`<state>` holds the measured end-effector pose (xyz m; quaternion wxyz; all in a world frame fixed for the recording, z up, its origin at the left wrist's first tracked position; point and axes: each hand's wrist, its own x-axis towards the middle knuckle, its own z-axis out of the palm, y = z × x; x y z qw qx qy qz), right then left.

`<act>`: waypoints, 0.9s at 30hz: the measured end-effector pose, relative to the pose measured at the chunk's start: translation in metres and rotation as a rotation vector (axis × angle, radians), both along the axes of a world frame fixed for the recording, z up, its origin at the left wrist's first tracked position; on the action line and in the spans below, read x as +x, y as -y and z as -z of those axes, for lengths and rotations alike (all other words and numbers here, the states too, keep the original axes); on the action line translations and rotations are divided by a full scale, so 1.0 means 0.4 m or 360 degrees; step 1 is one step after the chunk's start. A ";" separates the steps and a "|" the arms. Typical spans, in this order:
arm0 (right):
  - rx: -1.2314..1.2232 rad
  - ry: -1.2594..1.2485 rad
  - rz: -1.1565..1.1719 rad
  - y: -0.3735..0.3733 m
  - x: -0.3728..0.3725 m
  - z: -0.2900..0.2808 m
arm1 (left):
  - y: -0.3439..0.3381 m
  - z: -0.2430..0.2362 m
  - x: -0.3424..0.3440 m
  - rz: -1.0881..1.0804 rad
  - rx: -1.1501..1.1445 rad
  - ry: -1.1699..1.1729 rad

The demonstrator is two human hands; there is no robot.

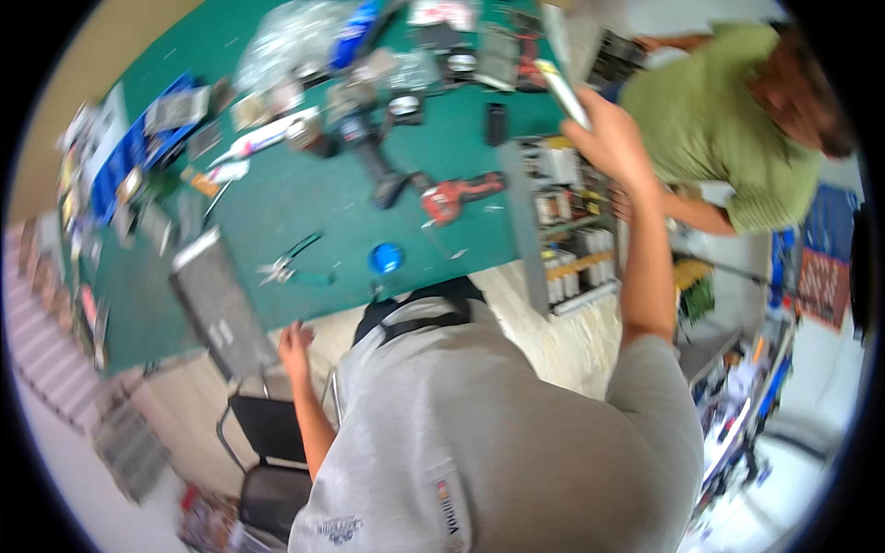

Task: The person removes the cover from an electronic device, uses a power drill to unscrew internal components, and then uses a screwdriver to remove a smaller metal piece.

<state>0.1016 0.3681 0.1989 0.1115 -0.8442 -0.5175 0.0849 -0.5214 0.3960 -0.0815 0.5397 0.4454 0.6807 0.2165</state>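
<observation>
My right hand (610,138) reaches out at the upper right, its fingers closed round a slim white stick-like item (560,92) with a yellowish end; blur hides its exact kind. Below that arm is a grey cabinet (535,226) with parts on its shelves. My left hand (295,343) hangs low by the table's front edge, fingers loosely apart and nothing seen in them. Closest to it is a long dark grey box (221,300) jutting over the edge. On the green table (341,221) lie green-handled pliers (293,263), a blue round lid (386,257) and a red power tool (452,197).
A person in a green shirt (719,111) stands at the right beside the cabinet. A dark power tool (369,147), a blue tray (115,175) and clear plastic bags (290,46) crowd the table's far side. A black chair (267,433) stands at the lower left.
</observation>
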 end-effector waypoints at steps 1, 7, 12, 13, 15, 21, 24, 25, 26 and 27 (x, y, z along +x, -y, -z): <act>0.0018 -0.0166 -0.0004 0.024 -0.076 -0.038 | -0.036 -0.060 0.038 0.0157 0.0083 0.0063; 0.0158 -0.0842 -0.0399 0.012 -0.587 -0.039 | -0.083 -0.414 0.176 0.0553 0.0097 0.0700; 0.0199 -0.0504 -0.1146 -0.023 -0.994 0.096 | 0.009 -0.445 0.079 0.0452 -0.0015 0.1183; 0.0223 -0.0439 -0.1224 -0.024 -1.054 0.129 | 0.022 -0.405 0.031 0.0431 -0.0055 0.1112; 0.0270 -0.0301 -0.1364 -0.022 -1.152 0.182 | 0.045 -0.378 -0.034 0.0244 -0.0119 0.1073; 0.0101 -0.0208 -0.1543 -0.055 -1.317 0.254 | 0.058 -0.326 -0.157 -0.0562 -0.0240 0.1194; 0.0230 -0.0417 -0.1489 -0.064 -1.346 0.211 | 0.039 -0.169 -0.245 -0.0999 -0.0196 0.1296; 0.0277 -0.0426 -0.1445 -0.063 -1.341 0.203 | 0.017 -0.117 -0.288 -0.0946 -0.0078 0.1403; 0.0296 -0.0415 -0.1377 -0.052 -1.325 0.197 | -0.005 -0.073 -0.329 -0.0885 -0.0002 0.1531; 0.0174 -0.0363 -0.1298 -0.039 -1.302 0.208 | -0.036 -0.086 -0.343 -0.0822 -0.0002 0.1295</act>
